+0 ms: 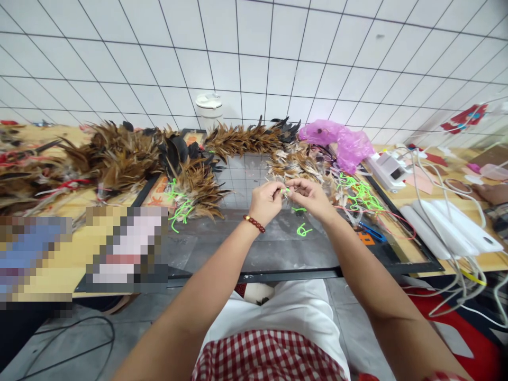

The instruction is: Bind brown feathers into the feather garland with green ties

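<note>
My left hand point(265, 202), with a dark red bead bracelet point(254, 224) at the wrist, is closed in a pinch on a short neon green string point(286, 190). My right hand point(310, 196) is closed too, its fingertips meeting the left ones on the same string and what looks like a small pale feather. Both hands hover above a dark cutting mat point(257, 243). More green string pieces point(304, 230) lie on the mat just under the hands. A pile of pale feathers point(297, 164) sits right behind them.
Brown and black feather bundles point(130, 153) stretch along the table's back. A pink plastic bag point(341, 140), a green string tangle point(359, 193), blue-handled scissors point(371, 232), white devices and cables point(448, 227) lie right. A white lidded cup point(209, 108) stands by the tiled wall.
</note>
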{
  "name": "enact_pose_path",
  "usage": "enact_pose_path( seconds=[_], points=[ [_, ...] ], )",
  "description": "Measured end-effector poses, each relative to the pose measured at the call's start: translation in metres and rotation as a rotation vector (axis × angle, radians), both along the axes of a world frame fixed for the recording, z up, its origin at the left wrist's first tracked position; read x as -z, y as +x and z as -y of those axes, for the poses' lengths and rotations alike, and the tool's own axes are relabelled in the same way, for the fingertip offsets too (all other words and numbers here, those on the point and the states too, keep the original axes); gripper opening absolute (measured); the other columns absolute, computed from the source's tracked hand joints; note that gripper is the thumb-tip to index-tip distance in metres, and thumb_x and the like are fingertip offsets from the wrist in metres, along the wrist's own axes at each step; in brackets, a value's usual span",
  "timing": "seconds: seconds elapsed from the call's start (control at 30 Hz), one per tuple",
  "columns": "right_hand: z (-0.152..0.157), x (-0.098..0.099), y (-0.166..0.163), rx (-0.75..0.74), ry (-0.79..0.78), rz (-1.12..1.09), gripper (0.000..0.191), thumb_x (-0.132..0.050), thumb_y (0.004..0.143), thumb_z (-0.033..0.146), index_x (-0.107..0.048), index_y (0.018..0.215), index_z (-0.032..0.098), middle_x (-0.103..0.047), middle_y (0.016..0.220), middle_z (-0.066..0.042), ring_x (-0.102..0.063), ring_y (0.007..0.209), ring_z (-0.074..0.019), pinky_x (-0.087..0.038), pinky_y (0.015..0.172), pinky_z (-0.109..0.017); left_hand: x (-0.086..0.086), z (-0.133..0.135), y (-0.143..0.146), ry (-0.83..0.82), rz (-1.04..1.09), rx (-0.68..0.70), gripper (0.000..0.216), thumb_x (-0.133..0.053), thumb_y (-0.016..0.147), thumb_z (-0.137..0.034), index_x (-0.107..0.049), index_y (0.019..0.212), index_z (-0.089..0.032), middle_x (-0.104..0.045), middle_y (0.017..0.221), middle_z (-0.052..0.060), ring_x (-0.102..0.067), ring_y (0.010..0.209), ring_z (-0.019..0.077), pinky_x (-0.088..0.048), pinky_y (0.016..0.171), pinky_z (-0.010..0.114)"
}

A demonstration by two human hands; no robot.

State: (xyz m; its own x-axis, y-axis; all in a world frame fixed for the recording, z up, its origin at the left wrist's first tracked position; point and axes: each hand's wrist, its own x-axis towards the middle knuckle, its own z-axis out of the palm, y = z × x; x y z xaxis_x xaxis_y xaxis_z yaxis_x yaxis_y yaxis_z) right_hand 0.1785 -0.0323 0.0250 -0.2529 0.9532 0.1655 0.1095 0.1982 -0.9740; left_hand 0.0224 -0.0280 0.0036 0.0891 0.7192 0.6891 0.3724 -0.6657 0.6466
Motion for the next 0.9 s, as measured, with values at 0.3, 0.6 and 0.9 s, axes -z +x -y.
enact_pose_path(
  seconds=[0.3,0.6,0.9],
  points=[
    [-0.003,0.002,0.005,0.022,-0.128,-0.052,0.031,-0.071,0.066,0.036,-0.071,0.089,0.017,-0.066,0.069,-0.001,-0.055,0.055,-0.0088,-0.042,0.052,-0.021,0.000,0.000,-0.002,0.018,-0.054,-0.009,0.012,-0.052,0.078,-0.011,-0.061,0.072,-0.018,-0.061,0.065,0.000,-0.055,0.063,0.0102,-0.043,0.064,0.021],
    [-0.003,0.011,0.003,0.170,0.315,0.328,0.013,-0.063,0.071,0.028,-0.068,0.072,0.015,-0.060,0.059,0.000,-0.047,0.050,-0.0076,-0.036,0.049,-0.021,0.000,0.003,0.002,0.032,-0.243,-0.038,0.017,-0.048,0.075,-0.006,-0.060,0.075,-0.017,-0.062,0.068,0.002,-0.056,0.065,0.0128,-0.044,0.066,0.024],
    [-0.006,0.016,-0.001,0.182,0.222,0.233,0.023,-0.061,0.070,0.026,-0.067,0.089,0.015,-0.064,0.070,-0.002,-0.055,0.059,-0.0114,-0.045,0.056,-0.024,0.004,0.001,0.001,0.019,-0.316,-0.022,0.013,-0.050,0.075,-0.007,-0.057,0.075,-0.018,-0.062,0.071,0.002,-0.057,0.069,0.0143,-0.045,0.068,0.026]
  ],
)
